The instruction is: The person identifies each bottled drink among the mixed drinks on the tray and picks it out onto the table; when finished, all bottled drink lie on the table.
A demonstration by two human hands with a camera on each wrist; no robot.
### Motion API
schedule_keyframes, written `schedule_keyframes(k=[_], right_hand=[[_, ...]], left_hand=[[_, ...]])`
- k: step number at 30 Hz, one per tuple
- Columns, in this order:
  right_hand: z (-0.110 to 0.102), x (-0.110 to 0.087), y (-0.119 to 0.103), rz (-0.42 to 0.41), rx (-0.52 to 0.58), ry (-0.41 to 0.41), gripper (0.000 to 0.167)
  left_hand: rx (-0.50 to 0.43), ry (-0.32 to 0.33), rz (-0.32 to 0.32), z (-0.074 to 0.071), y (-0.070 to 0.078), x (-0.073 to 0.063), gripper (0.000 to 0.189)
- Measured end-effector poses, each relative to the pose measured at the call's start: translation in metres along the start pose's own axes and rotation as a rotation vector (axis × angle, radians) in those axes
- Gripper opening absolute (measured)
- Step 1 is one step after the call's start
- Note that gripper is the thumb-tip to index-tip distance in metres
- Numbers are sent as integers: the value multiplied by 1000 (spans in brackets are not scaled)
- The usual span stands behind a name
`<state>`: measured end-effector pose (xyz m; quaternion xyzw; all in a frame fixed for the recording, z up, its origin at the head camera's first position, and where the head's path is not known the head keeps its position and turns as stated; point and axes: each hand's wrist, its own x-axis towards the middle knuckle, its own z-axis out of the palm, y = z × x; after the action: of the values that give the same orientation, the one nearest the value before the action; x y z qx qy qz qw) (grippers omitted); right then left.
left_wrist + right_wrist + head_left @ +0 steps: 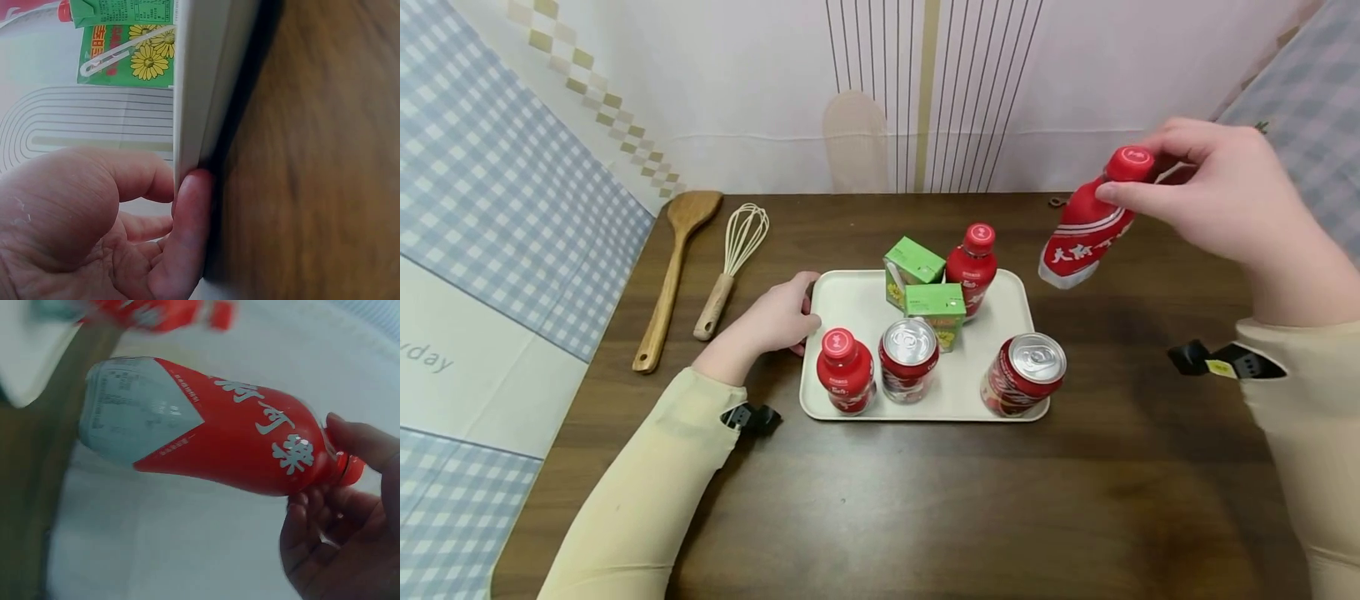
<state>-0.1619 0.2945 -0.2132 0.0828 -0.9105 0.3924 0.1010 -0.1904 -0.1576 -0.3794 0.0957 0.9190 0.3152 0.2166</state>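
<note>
My right hand (pixel 1217 187) holds a red plastic cola bottle (pixel 1086 225) by its neck, thumb and fingers around it just below the cap. The bottle hangs tilted to the right of the tray, its base toward the lower left. In the right wrist view its label (pixel 250 431) carries white characters. My left hand (pixel 780 317) grips the left rim of a cream tray (pixel 850 296); the left wrist view shows fingers at the tray's edge (pixel 203 87). On the tray stand two similar red bottles (pixel 847 375), two cola cans (pixel 1026 375) and two green drink cartons (pixel 936 308).
Left of the tray lie a wooden spatula (pixel 673 275) and a whisk with a wooden handle (pixel 730 271). A small dark ring-like object (pixel 1057 202) lies at the table's back edge. White patterned cloth (pixel 760 92) hangs behind the brown wooden table (pixel 880 508).
</note>
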Motion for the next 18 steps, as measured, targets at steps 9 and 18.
schedule_keyframes(k=[9, 18], right_hand=[[20, 17, 61, -46, -108, -76, 30], [35, 21, 84, -51, -133, -117, 34]], left_hand=[[-12, 2, -19, 1, 1, -1, 70], [0, 8, -8, 1, 1, 0, 71]])
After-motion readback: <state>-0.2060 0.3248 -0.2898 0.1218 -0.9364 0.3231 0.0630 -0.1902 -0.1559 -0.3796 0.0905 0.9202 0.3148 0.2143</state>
